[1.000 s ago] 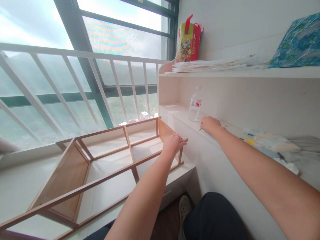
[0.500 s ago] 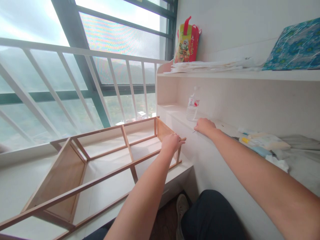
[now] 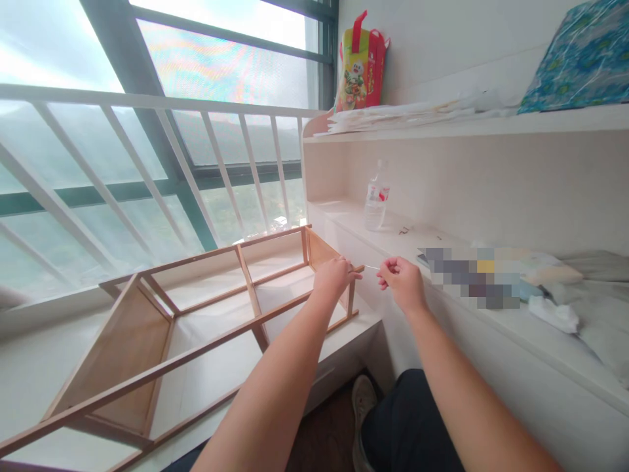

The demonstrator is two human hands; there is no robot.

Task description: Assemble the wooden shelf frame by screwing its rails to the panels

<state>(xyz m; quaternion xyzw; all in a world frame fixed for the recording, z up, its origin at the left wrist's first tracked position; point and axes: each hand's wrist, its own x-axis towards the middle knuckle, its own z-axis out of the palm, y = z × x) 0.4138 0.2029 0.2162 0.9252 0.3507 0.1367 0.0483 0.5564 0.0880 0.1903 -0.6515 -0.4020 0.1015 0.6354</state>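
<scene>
A wooden shelf frame [image 3: 162, 328] lies on its side on the white window ledge [image 3: 29, 373]. My left hand [image 3: 335, 276] grips the frame's right end, at the tip of its upper front rail. My right hand [image 3: 400, 282] is just to the right of that tip, pinching a thin metal screw [image 3: 372, 267] that points at the rail's end. The two hands are a short gap apart.
A white headboard shelf [image 3: 388, 239] on the right holds a water bottle [image 3: 376, 198], several small screws [image 3: 403, 230] and packets. Above, a red and yellow bag [image 3: 360, 62], stacked papers and a blue patterned item. White window railing [image 3: 147, 164] stands behind the frame.
My right hand left the headboard shelf and came down left with a screw, up to the rail end. My left hand stayed on the frame.
</scene>
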